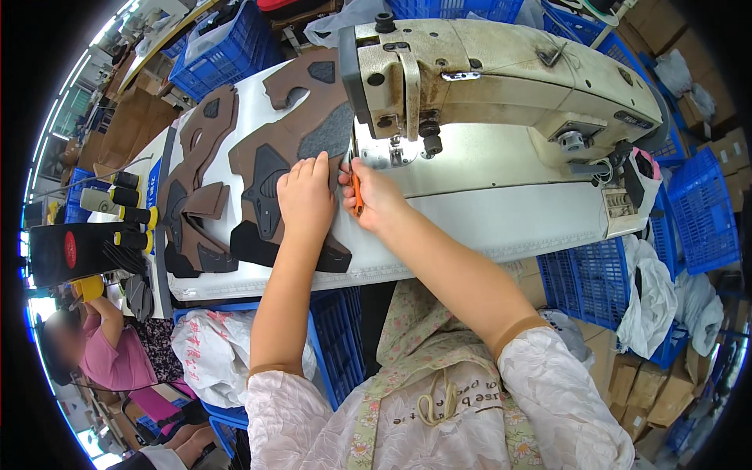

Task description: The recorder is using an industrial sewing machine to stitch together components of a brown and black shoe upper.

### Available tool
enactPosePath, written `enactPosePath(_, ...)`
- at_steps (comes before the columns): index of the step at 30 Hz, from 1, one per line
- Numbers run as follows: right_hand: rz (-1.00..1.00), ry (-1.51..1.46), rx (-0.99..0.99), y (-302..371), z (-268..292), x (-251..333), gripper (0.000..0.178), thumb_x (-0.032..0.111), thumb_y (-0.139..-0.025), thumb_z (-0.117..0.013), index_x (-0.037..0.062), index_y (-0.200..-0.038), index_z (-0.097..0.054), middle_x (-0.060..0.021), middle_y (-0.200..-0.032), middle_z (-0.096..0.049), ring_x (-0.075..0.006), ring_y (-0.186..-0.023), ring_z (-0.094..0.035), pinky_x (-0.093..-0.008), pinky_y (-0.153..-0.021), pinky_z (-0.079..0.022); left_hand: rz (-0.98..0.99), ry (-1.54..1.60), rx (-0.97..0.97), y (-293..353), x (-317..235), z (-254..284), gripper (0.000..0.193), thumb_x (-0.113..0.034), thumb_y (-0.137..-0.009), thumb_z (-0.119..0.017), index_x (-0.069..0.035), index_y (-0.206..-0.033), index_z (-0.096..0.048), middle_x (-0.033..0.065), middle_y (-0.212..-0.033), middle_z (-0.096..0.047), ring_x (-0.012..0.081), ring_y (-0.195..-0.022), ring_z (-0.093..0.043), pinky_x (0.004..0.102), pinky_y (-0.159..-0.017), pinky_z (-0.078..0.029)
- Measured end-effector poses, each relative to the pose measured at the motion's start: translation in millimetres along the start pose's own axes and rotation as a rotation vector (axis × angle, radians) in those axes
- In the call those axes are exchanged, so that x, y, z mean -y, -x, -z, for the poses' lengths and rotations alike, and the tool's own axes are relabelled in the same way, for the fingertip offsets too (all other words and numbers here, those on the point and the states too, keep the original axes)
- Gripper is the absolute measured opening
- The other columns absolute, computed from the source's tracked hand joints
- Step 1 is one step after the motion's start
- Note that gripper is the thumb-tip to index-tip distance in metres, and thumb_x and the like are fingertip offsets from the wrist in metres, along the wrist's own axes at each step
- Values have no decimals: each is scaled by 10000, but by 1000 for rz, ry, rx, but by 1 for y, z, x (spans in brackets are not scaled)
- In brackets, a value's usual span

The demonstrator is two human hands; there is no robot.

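Note:
My right hand (376, 196) is closed around orange-handled snips (358, 194); their metal blades point away from me, beside the needle area of the sewing machine (501, 86). Close to its left, my left hand (305, 196) has its fingers curled together on a brown shoe upper (249, 153) with dark grey patches. That flat piece lies on the white machine table (486, 227), its far end reaching toward the presser foot (396, 149). What sits between the blade tips is too small to make out.
More brown shoe uppers (205, 145) lie at the left of the table. Thread spools (133, 215) stand beyond the table's left edge. Blue crates (583, 286) surround the table, some with white plastic bags (207, 352). A person in a pink top (110, 356) sits at left.

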State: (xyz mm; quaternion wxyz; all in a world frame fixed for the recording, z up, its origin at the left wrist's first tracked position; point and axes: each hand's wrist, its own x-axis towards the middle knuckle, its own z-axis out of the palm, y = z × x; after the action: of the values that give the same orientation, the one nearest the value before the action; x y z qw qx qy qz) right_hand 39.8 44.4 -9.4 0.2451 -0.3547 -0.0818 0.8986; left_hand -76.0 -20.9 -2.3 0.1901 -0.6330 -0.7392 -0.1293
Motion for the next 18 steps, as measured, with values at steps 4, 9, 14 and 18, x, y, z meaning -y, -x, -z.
enactPosePath(4, 51, 17, -34, 1, -3, 1, 235, 322, -1012, -504, 100, -1060, -563, -12, -798, -547, -98, -572, -446, -235, -467, -381, 5, 4, 6, -1, -3, 1, 509, -86, -717, -671, -88, -1221, -601, 51, -1120, -665, 211, -1128, -609, 373, -902, -426)
enactPosePath(9, 74, 6, -43, -2, -6, 0, 220, 303, -1003, -519, 96, -1050, -576, -16, -795, -546, -98, -568, -446, -238, -463, -376, 16, 1, 19, -2, -3, 3, 507, -95, -725, -669, -89, -1227, -601, 49, -1125, -664, 211, -1131, -608, 370, -910, -427)
enactPosePath(14, 106, 10, -46, 2, -8, -2, 193, 287, -996, -524, 100, -1016, -571, -12, -787, -544, -98, -559, -440, -240, -455, -366, 13, -34, -3, 0, -4, 2, 484, -103, -737, -663, -85, -1218, -607, 50, -1122, -667, 214, -1129, -609, 372, -911, -429)
enactPosePath(18, 132, 64, -30, 19, 10, -1, 205, 306, -984, -557, 101, -976, -561, -12, -762, -540, -91, -528, -469, -238, -416, -374, -20, 14, 5, -4, -12, 2, 473, -97, -742, -656, -89, -1213, -611, 64, -1122, -667, 223, -1122, -611, 382, -907, -433)
